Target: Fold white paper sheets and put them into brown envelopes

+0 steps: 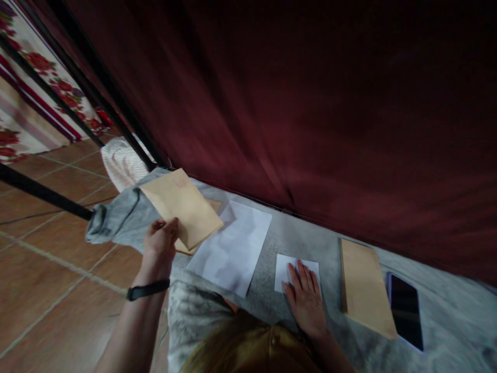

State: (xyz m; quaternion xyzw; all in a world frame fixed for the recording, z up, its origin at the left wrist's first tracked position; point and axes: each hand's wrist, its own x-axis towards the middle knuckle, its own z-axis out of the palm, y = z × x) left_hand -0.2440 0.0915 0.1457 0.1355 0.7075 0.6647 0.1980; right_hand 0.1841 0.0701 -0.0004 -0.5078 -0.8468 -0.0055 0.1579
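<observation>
My left hand (161, 238) pinches the lower edge of a tan paper envelope (184, 204), lifted and tilted over the left end of the grey bedding. Beneath it, partly covered, lies more tan paper (214, 205). A white paper sheet (236, 246) rests flat just right of the held envelope. Fingers spread, my right hand (306, 300) lies flat on a small white paper (285, 264), which may be folded. To its right is a stack of tan envelopes (367, 287).
A phone (406, 311) with a dark screen lies right of the stack on the grey bedding (330, 243). Dark red curtain (291, 129) hangs along the far side. Black metal poles (104, 88) stand at left, above a tiled floor (50, 280). Grey clothing (120, 220) drapes over the left end.
</observation>
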